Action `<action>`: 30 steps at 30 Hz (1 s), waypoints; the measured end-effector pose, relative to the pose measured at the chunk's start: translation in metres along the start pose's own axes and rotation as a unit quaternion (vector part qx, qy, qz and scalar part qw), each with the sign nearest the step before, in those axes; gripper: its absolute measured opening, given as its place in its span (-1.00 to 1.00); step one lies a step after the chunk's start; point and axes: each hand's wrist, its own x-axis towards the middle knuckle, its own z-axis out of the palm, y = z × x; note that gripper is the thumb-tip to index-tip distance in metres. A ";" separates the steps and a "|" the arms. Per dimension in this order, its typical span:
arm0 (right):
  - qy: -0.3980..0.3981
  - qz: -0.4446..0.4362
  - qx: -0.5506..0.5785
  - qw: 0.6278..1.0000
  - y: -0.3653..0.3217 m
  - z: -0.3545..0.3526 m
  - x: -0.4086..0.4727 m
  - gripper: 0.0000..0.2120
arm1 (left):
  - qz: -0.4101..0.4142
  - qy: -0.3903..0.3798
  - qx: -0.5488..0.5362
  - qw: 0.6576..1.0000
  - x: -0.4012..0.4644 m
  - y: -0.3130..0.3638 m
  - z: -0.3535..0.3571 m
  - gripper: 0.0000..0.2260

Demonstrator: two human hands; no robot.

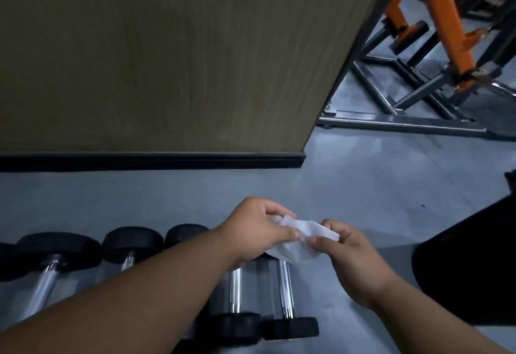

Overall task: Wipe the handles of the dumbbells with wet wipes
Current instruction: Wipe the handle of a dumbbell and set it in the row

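The left hand and the right hand hold one white wipe between them, above the floor. Each hand pinches the wipe between thumb and curled fingers: the left at the wipe's upper left part, the right at its lower right edge. The wipe is crumpled and hangs slightly below the fingers.

The dumbbells lie in a row on the floor under the hands, running from the left edge of the view to just below the wipe. Their chrome handles point toward and away from the person; the black heads lie at the near and far ends. The left forearm crosses over the middle of the row and hides parts of several handles. The rightmost handle is directly beneath the wipe and not touching it.

A wood-grain panel with a black baseboard stands behind the row. Grey floor lies between the baseboard and the far heads. A steel and orange machine frame occupies the upper right, well apart from the hands. A black object stands near the right hand at the right edge; what it is cannot be told. Bare floor separates it from the rightmost dumbbell.
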 end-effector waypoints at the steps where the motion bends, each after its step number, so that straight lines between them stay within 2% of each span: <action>1: 0.010 0.000 -0.005 1.000 0.003 -0.008 0.002 -0.65 | -0.007 -0.003 0.010 1.000 0.009 0.002 0.005 -0.85; 4: 0.040 -0.001 -0.007 0.999 0.003 -0.029 0.005 -0.61 | -0.033 -0.007 0.056 0.998 0.027 0.006 0.016 -0.91; 8: 0.038 -0.004 -0.018 0.999 0.002 -0.046 0.010 -0.82 | -0.054 -0.019 0.033 0.998 0.037 0.008 0.029 -0.84; 14: 0.022 0.020 0.036 0.999 0.019 -0.058 0.004 -0.78 | -0.060 0.038 -0.052 0.996 0.038 -0.004 0.053 -0.60; 17: 0.012 0.036 0.026 0.999 0.023 -0.061 -0.013 -0.88 | -0.089 -0.003 -0.046 0.995 0.020 -0.003 0.062 -0.54; 20: 0.020 0.026 0.015 0.999 0.014 -0.065 -0.019 -0.87 | -0.083 -0.050 -0.032 0.995 0.011 0.004 0.062 -0.61; 26: 0.015 0.041 0.008 0.999 -0.004 -0.054 -0.035 -0.83 | -0.042 0.051 -0.033 0.997 -0.025 0.005 0.074 -0.86; 30: 0.034 0.073 0.000 0.997 -0.011 -0.049 -0.050 -0.85 | 0.035 0.060 -0.055 0.996 -0.040 0.009 0.075 -0.84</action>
